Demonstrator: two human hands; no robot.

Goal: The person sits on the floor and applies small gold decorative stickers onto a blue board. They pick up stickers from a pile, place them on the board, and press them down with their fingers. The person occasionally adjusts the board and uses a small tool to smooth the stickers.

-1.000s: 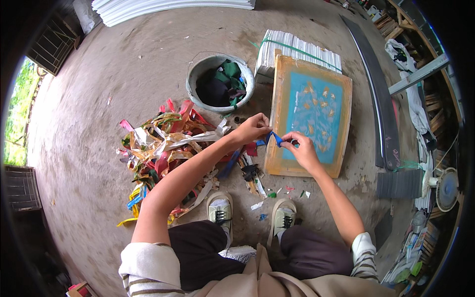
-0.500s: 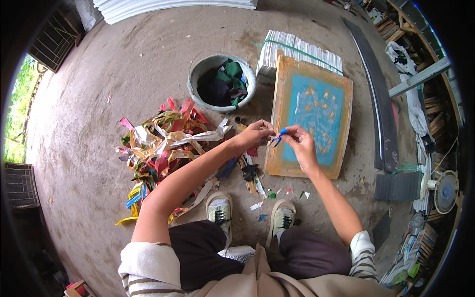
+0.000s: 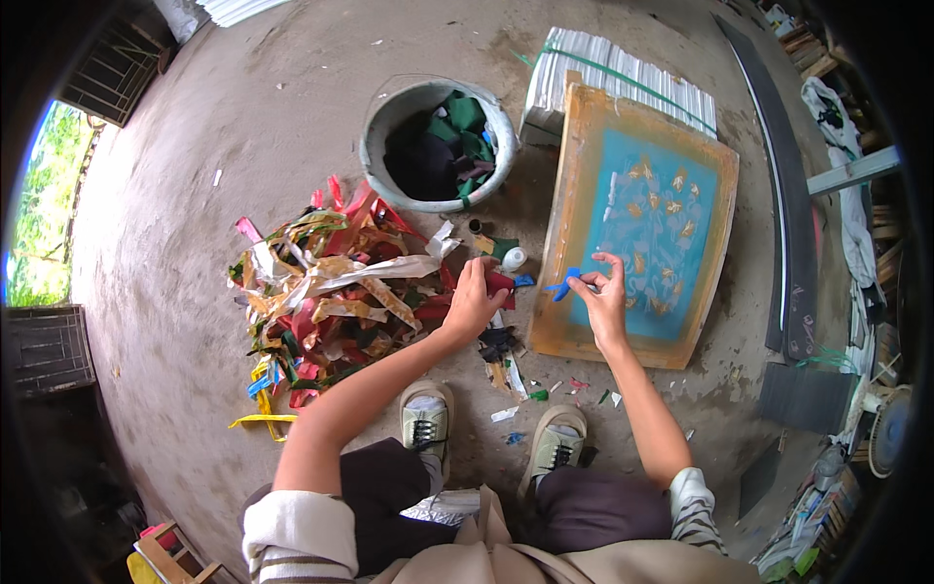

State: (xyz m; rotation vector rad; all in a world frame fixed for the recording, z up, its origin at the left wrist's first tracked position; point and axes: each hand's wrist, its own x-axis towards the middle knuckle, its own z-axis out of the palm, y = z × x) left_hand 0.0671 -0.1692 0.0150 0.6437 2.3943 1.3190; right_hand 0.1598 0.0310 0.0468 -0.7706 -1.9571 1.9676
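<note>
My right hand (image 3: 605, 307) is over the left edge of a wooden-framed screen, its thumb gripping a small blue strip (image 3: 563, 284) while the index finger curls away above. To its left, my left hand (image 3: 471, 304) has its thumb and fingers apart beside a dark red piece (image 3: 499, 288); whether it touches that piece I cannot tell. A tangled heap of torn strips (image 3: 331, 282), red, white, tan and green, lies left of my left hand. The screen (image 3: 547, 311) has a teal mesh with a gold and pale print and leans against a bundle of white sheets (image 3: 632, 70).
A grey bucket (image 3: 373, 165) holding dark and green cloth stands beyond the heap. Near my hands are a small white bottle (image 3: 514, 259) and a dark tube (image 3: 476, 226). Scraps (image 3: 505, 414) litter the floor by my shoes. A long dark board (image 3: 778, 175) lies at the right, near a fan (image 3: 890, 433).
My hands have come apart: the left moved left and down to the red piece, while the right kept the blue strip. The view has shifted, and the white bottle now shows.
</note>
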